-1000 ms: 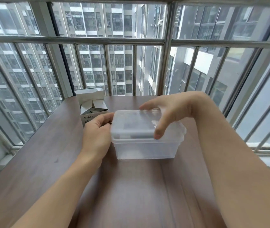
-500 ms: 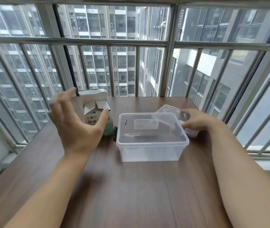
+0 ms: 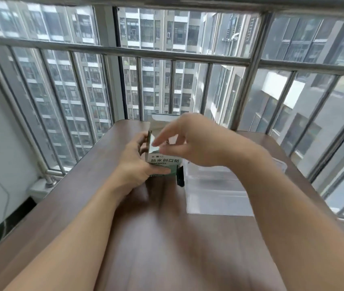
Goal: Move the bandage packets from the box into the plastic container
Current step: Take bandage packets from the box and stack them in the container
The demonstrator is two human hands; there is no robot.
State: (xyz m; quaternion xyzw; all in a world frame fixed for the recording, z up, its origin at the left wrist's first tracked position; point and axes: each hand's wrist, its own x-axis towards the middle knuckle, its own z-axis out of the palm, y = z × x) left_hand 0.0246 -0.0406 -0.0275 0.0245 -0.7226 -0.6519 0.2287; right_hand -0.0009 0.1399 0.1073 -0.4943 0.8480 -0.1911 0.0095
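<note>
A white and green bandage box (image 3: pixel 163 160) with its top flaps open stands upright on the brown wooden table (image 3: pixel 156 238). My left hand (image 3: pixel 139 164) grips the box from its left side, thumb across the lower front. My right hand (image 3: pixel 194 141) hovers over the box's open top, fingers spread and pointing down toward the opening, holding nothing. The clear plastic container (image 3: pixel 215 194) sits lidless just right of the box, partly behind my right forearm. No bandage packets are visible.
The container's clear lid (image 3: pixel 280 164) lies on the table at the far right. A small dark object (image 3: pixel 180 177) sits between box and container. Metal window bars (image 3: pixel 248 95) rise behind the table's far edge. A white wall is at the left.
The lid came off the container and was set down at the right. My left hand went to the box and took hold of it; my right hand moved left over the box. The view shifted left.
</note>
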